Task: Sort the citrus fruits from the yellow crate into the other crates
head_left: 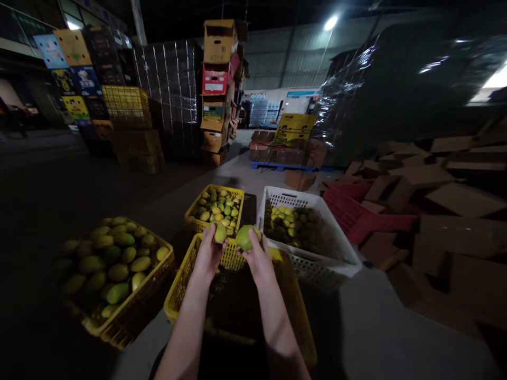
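My left hand (208,254) is closed around a yellow-green mango (220,233). A greener mango (245,238) sits in the fingers of my right hand (258,256). Both hands are side by side above a yellow plastic crate (172,295), whose dark inside is partly hidden by my forearms. Just beyond it stands a smaller-looking yellow crate (190,224) full of mangoes (217,207). To the right, a white crate (336,248) holds mangoes (291,221) toward its left and far side. At the left, another yellow crate (137,301) is heaped with mangoes (119,273).
A red plastic crate (348,211) and a pile of flattened cardboard boxes (455,248) lie at the right. Behind are a tall carton stack (216,82), wrapped pallets (170,100) and a blue pallet (279,165) carrying boxes. The lighting is dim.
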### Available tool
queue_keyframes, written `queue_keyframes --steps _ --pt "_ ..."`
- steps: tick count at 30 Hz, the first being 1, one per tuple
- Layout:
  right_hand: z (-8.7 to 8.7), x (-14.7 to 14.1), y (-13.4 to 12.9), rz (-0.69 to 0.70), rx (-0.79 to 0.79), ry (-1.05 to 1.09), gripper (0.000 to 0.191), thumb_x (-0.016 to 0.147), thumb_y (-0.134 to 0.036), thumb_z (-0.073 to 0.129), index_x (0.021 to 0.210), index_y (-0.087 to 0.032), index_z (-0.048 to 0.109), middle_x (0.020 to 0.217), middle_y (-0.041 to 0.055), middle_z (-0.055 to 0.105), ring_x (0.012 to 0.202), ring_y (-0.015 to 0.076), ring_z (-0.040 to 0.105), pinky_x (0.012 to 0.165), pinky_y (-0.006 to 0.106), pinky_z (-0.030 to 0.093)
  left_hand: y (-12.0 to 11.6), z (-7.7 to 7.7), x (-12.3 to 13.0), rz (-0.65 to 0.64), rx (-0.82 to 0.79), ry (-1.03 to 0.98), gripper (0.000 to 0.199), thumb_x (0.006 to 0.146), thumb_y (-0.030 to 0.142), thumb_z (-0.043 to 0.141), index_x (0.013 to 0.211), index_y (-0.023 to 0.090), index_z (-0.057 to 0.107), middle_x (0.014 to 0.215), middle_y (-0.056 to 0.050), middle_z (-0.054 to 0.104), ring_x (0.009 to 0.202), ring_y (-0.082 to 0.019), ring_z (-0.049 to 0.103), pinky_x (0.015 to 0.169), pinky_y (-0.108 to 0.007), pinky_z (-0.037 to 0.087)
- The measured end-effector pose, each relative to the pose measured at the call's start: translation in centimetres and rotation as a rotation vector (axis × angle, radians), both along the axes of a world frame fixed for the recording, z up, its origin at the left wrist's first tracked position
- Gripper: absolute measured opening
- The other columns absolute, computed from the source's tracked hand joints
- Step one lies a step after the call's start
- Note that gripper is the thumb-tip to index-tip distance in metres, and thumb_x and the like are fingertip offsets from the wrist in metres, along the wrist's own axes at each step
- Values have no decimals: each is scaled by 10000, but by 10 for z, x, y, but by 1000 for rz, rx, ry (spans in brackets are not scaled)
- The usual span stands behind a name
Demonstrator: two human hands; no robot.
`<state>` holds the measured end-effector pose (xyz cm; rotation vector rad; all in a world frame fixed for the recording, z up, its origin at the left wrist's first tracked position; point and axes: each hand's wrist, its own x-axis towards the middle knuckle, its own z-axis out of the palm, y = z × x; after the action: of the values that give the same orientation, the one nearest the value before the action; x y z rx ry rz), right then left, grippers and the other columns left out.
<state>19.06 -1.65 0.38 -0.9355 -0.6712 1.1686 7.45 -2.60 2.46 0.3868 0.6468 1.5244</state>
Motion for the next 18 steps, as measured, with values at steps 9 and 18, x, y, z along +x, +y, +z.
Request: queue_keyframes --steps 9,18 --pt "-8 3 4 -280 361 -474 608 585 -293 792 1141 -200 565 1139 91 624 1015 239 612 865 372 505 -1 -9 3 260 342 493 597 536 212 877 1067 216 606 1176 -68 626 1099 -220 598 951 -306 467" --pt "16 -2 -13 -161 276 -145 539 533 -238 846 1034 -226 648 1002 21 694 892 173 648 824 294 520 -7 4 14 224 188 219 472 537 140 877 967 183 688 1001 -43 711 943 -164 653 856 -220 485"
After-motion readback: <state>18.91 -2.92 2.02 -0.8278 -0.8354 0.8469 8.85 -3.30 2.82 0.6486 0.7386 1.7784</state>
